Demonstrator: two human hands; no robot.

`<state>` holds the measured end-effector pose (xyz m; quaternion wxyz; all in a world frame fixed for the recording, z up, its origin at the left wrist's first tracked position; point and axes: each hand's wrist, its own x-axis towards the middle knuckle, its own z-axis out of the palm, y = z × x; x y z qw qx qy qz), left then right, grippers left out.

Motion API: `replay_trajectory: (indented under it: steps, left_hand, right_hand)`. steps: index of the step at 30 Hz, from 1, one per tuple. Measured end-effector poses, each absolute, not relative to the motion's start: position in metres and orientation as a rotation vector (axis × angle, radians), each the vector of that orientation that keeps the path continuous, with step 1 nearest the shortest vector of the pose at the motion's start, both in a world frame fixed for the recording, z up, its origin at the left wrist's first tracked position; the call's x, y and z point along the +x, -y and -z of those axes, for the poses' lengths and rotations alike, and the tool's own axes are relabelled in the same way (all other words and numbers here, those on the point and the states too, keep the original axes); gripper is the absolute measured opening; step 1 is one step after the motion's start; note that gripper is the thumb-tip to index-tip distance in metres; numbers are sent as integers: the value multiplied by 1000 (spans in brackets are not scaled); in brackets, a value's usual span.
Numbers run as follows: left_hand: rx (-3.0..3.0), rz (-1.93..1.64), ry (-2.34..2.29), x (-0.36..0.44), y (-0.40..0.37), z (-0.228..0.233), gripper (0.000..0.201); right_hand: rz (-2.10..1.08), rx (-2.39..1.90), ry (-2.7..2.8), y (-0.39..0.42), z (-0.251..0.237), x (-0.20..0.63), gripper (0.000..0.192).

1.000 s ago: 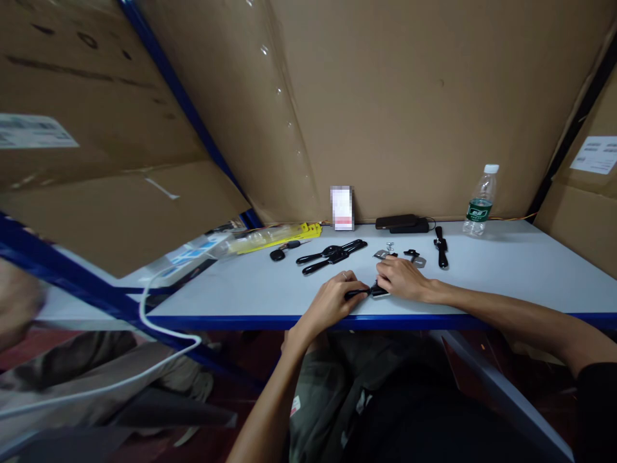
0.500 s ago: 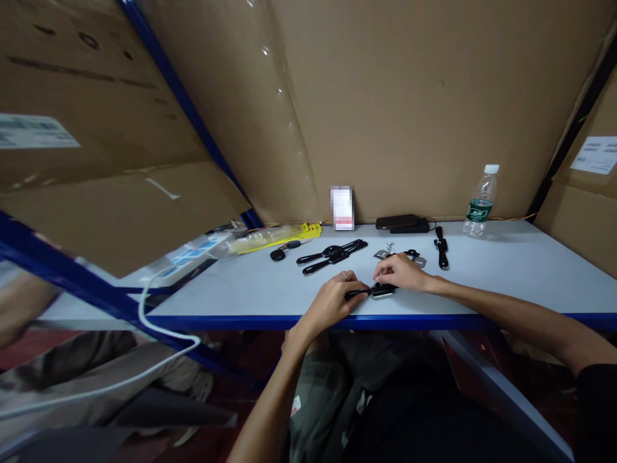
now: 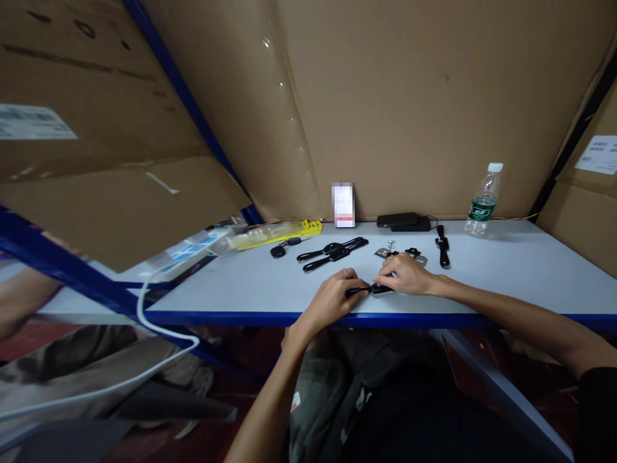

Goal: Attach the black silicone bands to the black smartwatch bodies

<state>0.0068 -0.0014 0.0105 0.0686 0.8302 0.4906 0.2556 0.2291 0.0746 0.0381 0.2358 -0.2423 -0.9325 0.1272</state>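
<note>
Crosswise near the front edge of the tabletop (image 3: 231,292), the black spokeshave (image 3: 383,290) lay between both hands: the left hand (image 3: 335,292) gripped its left handle; the right hand (image 3: 403,273) bunched over its body, whether pinching anything unclear.

A slim, silvery ring (image 3: 345,273) glints on the left hand (image 3: 331,297)! Below the tabletop's (image 3: 241,286) near edge, far right, a black sleeve (image 3: 598,406) stops around the elbow; there's the black top (image 3: 434,421), then dark grey-green trousers (image 3: 315,389), white-and-red patch (image 3: 295,402) showing.
</note>
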Motion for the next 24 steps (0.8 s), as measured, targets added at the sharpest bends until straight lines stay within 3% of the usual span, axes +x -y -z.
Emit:
replay_trajectory:
  steps: [12,19,24]
  left_hand:
    - [2498,-775,-1480,7,2,-11,21]
    - [2508,-763,-1475,6,1,-10,21]
    - [2502,-754,-1481,7,1,-10,22]
  right_hand:
    - [-40,-768,2602,-75,-44,234,32]
    - [-151,-728,2641,-76,-40,229,33]
    - [-505,-691,2531,-83,-37,229,39]
